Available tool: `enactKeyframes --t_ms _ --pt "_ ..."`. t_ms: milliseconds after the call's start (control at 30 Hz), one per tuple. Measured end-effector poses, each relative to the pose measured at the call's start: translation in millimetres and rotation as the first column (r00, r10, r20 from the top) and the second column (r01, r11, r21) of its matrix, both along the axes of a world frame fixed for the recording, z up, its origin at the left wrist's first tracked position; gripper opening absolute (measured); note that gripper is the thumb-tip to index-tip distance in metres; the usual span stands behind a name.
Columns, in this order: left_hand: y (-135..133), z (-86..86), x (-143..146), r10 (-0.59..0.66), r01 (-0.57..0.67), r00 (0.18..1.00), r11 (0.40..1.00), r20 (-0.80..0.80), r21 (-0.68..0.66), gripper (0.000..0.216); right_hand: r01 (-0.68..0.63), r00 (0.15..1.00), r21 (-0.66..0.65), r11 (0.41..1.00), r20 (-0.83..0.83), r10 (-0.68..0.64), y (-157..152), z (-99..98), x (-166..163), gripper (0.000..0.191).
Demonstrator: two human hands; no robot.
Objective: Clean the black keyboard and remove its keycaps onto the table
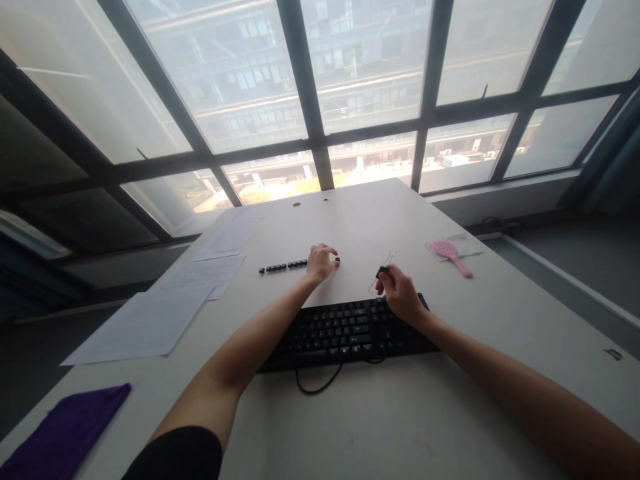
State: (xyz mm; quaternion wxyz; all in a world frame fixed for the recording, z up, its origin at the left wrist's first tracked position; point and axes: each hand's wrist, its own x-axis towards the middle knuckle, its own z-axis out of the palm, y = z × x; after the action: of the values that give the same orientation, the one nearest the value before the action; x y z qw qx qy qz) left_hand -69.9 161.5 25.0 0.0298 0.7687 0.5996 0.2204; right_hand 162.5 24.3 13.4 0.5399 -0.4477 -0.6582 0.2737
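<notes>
Beyond the keyboard, my left hand (320,263) has its thumb and index finger around a small black keycap (337,260) at the table surface. To its left runs a row of several black keycaps (277,268), partly hidden behind the hand. My right hand (399,291) is closed on the black handle of a wire keycap puller (382,272), whose thin wires stick out on both sides. This hand is over the far right part of the black keyboard (330,331). Both forearms cover parts of the keyboard's ends.
White paper sheets (145,323) lie along the left of the white table (350,427). A purple cloth item (70,430) is at the near left. On the right, a pink hairbrush (450,255) rests on clear plastic. The keyboard's cable (320,391) loops toward me. Windows stand behind.
</notes>
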Motion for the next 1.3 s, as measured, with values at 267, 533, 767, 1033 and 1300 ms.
enactKeyframes --t_ms 267,533,767,1033,1300 --pt "6.7 -1.1 -0.4 0.112 -0.111 0.992 0.994 -0.064 0.020 0.014 -0.022 1.000 -0.011 1.000 -0.002 0.022 -1.0 2.8 0.1 0.017" --pt "13.0 -5.4 -5.3 0.127 -0.126 0.990 0.992 -0.063 0.018 0.016 -0.032 0.999 -0.022 0.999 -0.003 0.032 -1.8 2.7 0.2 0.017" --pt "12.9 -3.7 -4.0 0.142 -0.142 0.988 0.990 -0.061 0.008 0.018 -0.034 0.999 -0.023 0.999 -0.015 0.033 -0.4 1.1 -0.2 0.019" --pt "-1.9 10.3 -6.6 0.090 -0.090 0.994 0.996 -0.060 0.008 0.026 -0.043 0.999 -0.020 0.999 -0.033 0.042 -0.7 1.2 -0.5 0.018" --pt "-57.7 22.0 40.2 -0.216 0.220 0.974 0.974 0.073 -0.050 0.028 0.104 0.992 0.019 0.994 -0.074 -0.103 2.6 3.3 3.8 0.021"
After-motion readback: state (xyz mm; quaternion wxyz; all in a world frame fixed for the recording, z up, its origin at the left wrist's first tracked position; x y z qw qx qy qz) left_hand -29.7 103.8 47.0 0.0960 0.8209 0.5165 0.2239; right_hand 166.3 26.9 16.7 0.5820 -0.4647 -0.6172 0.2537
